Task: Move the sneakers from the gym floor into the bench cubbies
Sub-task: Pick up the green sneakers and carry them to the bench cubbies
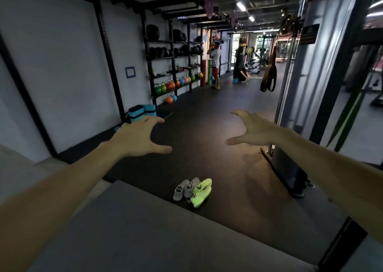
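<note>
Two pairs of sneakers lie side by side on the dark rubber floor just past the near grey bench top: a grey pair on the left and a neon green pair on the right, touching each other. My left hand and my right hand are stretched forward at arm's length, well above and beyond the shoes, fingers spread, holding nothing. The bench cubbies are not visible from here.
A black rack with kettlebells and medicine balls lines the left wall, with blue foam blocks at its foot. A cable machine's black base stands to the right. Two people are far down the aisle.
</note>
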Action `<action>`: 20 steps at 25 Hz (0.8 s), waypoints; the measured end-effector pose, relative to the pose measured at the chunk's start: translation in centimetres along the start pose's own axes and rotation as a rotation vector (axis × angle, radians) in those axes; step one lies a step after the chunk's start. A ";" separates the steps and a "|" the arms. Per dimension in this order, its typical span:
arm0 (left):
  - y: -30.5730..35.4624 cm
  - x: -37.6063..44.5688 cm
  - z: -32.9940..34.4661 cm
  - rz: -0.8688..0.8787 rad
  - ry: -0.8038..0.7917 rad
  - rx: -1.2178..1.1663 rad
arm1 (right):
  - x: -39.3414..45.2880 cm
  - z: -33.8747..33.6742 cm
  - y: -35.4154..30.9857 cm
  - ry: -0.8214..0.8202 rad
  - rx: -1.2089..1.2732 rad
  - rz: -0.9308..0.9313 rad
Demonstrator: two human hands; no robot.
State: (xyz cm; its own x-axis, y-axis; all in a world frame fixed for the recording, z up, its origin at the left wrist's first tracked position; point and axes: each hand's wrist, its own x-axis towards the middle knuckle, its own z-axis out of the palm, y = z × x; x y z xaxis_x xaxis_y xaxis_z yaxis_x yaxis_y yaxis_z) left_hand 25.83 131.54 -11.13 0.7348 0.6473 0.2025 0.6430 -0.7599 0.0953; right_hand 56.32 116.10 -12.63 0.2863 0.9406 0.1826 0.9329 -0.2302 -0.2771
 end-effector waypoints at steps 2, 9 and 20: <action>-2.7 4.9 1.0 0.030 -0.029 0.010 | 4.6 0.8 0.7 -0.007 -0.017 0.038; -8.3 22.6 5.8 0.074 -0.045 -0.015 | 19.5 4.9 6.6 0.001 -0.030 0.136; -15.9 51.6 11.9 0.090 -0.085 -0.019 | 48.1 9.1 16.3 -0.062 -0.050 0.154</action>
State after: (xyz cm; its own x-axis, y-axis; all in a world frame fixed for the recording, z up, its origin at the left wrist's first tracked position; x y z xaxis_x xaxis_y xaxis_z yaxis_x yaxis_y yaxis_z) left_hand 56.14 177.73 -13.83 0.8053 0.5788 0.1282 0.5703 -0.8154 0.0992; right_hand 83.32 159.91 -16.95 0.4144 0.9064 0.0821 0.8891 -0.3839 -0.2493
